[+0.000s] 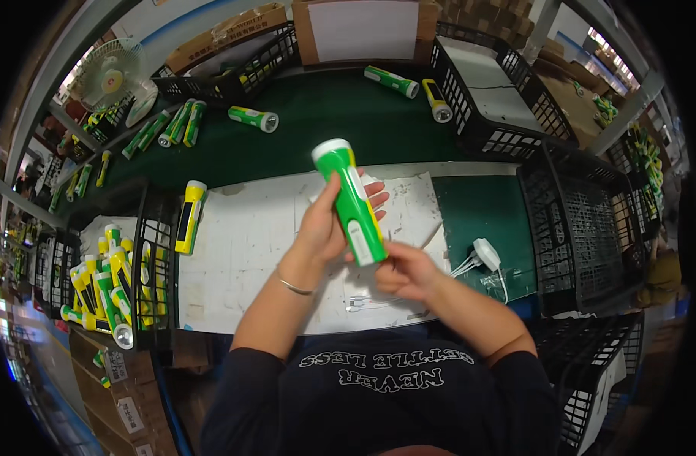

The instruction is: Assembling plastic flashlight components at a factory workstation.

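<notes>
Green flashlight (346,205) is up in the left hand (323,228), held above the white sheet (238,258) on the desk (477,209), roughly mid-view. Long axis slants: white head (333,147) far and a bit left, tail near and a bit right.

Key relation: tail end vs right hand (406,272). Right hand sits just right of the tail and slightly nearer the body, thumb and index at that end. Left hand owns the barrel: thumb along the left side, fingers passing behind and showing past the right side. So left is on the middle, right is nearer the tail, neither is on the head.

Hand state: left clamped around the barrel. Right has its fingers curled in together; can't tell if they pinch the tail, only touch it, or hold something small.

Hidden / unclear: lens faces away, not visible. Underside of the barrel and most of the left palm are covered. White leads from the charger (486,254) run toward the right forearm and drop out of sight; loose plugs (354,304) show below the hands, but can't trace which lead is whose. Left crate (159,313) wall blocks part of its pile of flashlights (109,283).
</notes>
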`<action>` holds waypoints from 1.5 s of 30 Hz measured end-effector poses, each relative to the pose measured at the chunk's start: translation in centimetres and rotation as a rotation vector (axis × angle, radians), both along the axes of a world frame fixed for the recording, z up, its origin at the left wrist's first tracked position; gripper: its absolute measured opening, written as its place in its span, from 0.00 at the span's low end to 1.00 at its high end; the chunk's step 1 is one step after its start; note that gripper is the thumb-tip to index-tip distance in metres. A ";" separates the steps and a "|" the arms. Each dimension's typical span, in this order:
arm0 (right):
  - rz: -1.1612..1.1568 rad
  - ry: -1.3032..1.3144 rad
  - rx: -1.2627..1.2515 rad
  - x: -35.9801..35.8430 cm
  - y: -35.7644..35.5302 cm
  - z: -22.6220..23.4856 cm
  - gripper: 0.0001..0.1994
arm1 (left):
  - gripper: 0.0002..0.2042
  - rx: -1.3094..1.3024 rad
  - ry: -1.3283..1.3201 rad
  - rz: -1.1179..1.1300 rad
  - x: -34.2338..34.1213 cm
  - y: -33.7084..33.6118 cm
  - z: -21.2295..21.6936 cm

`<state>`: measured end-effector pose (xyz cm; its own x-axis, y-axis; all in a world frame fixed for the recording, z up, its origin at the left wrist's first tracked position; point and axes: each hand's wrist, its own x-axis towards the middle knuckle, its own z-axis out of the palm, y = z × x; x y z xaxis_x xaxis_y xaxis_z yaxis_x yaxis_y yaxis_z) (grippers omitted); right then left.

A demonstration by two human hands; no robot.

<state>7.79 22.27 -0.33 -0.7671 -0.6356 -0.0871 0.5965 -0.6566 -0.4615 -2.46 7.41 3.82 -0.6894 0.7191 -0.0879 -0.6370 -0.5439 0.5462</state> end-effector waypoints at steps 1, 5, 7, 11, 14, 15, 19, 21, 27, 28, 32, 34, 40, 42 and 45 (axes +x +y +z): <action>0.020 -0.038 -0.146 1.1 -0.9 -0.5 0.24 | 0.23 -0.006 -0.098 0.012 0.9 0.9 -0.6; -0.164 -0.092 0.582 4.0 -0.4 -0.2 0.17 | 0.19 -0.042 -0.291 -0.110 1.5 1.3 -4.7; -0.212 -0.079 0.661 5.0 -0.3 -0.4 0.15 | 0.18 -0.132 -0.317 -0.093 2.2 1.2 -5.0; -0.245 -0.054 0.642 6.5 0.5 -0.7 0.14 | 0.18 -0.162 -0.255 -0.104 3.5 0.5 -5.1; -0.275 0.020 0.762 6.3 0.6 0.1 0.13 | 0.18 -0.135 -0.281 -0.111 3.6 0.4 -5.4; -0.326 0.081 0.852 6.4 0.6 0.1 0.13 | 0.18 -0.137 -0.296 -0.111 3.7 0.5 -5.3; -0.535 0.590 1.328 5.3 1.2 0.2 0.13 | 0.19 -0.287 -0.243 -0.044 3.4 0.9 -4.8; -0.511 0.863 1.676 4.7 0.5 3.1 0.09 | 0.19 -0.297 -0.152 -0.030 3.6 0.5 -4.3; -0.590 1.419 2.071 3.0 -0.6 3.1 0.06 | 0.18 -0.452 0.247 0.058 5.0 1.0 -3.7; -0.562 1.476 2.095 3.0 -0.7 3.0 0.06 | 0.18 -0.455 0.239 0.059 5.1 0.9 -3.8; -0.447 1.542 1.828 4.2 -0.5 3.5 0.07 | 0.21 -0.556 0.270 0.091 5.1 0.0 -4.2; -0.225 1.617 1.667 6.3 -1.0 3.3 0.09 | 0.24 -0.491 0.126 0.142 4.5 -0.4 -4.7; -0.584 1.042 1.724 4.9 -2.2 2.7 0.17 | 0.24 -0.323 -0.007 0.036 5.0 -0.2 -3.7; -0.531 0.725 1.559 2.5 -1.5 2.1 0.19 | 0.16 -0.283 0.130 -0.041 5.0 0.0 -4.5; -0.662 0.822 1.582 2.2 -0.3 1.4 0.20 | 0.15 -0.465 0.196 0.011 5.2 -0.3 -4.0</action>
